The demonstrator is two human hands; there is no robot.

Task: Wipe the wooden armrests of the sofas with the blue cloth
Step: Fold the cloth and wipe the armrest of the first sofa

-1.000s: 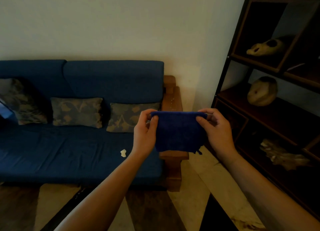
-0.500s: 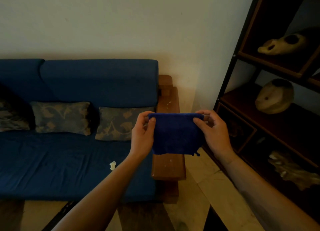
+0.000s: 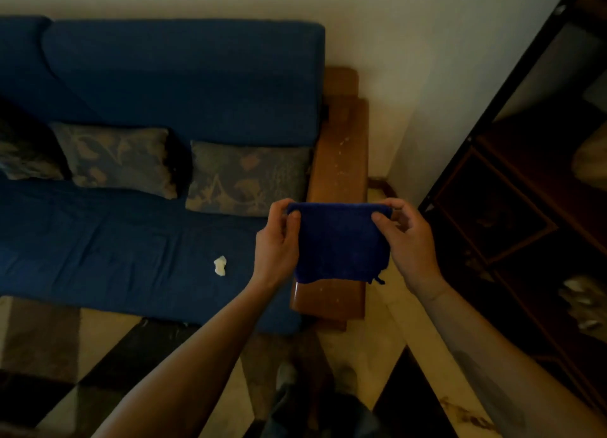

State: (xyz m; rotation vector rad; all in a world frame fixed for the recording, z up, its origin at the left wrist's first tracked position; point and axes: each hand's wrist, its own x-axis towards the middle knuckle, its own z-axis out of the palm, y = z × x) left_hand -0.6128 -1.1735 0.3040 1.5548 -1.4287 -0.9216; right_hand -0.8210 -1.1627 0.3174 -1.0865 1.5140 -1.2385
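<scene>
Both hands up in front of the person, holding the blue cloth (image 3: 340,244) stretched flat between them. Left hand (image 3: 277,244) pinches the cloth's top left corner, thumb on the near face, fingers curled behind. Right hand (image 3: 409,240) does the same at the top right corner. The top edge runs taut and level from one hand to the other; the rest hangs loose below, with a small tag or thread dangling at the lower right corner.

The cloth hangs directly over the wooden armrest (image 3: 341,161) of the blue sofa (image 3: 164,86). Cannot tell whether the bottom edge touches the wood or hangs just clear of it. The armrest runs away from the hands toward the wall, pale specks scattered on its top; its near end shows just below the cloth's hem.

Left of the left hand: the sofa seat, with a small crumpled white scrap (image 3: 220,266) lying on it, well apart from the hand. Beyond the left hand, patterned cushions (image 3: 246,178) lean against the backrest, the nearest one just beside the armrest.

Right of the right hand: a dark wooden shelf unit (image 3: 512,207), contents too dim to make out.

Below the forearms: patterned floor, and the person's feet (image 3: 285,377) near the base of the armrest.
</scene>
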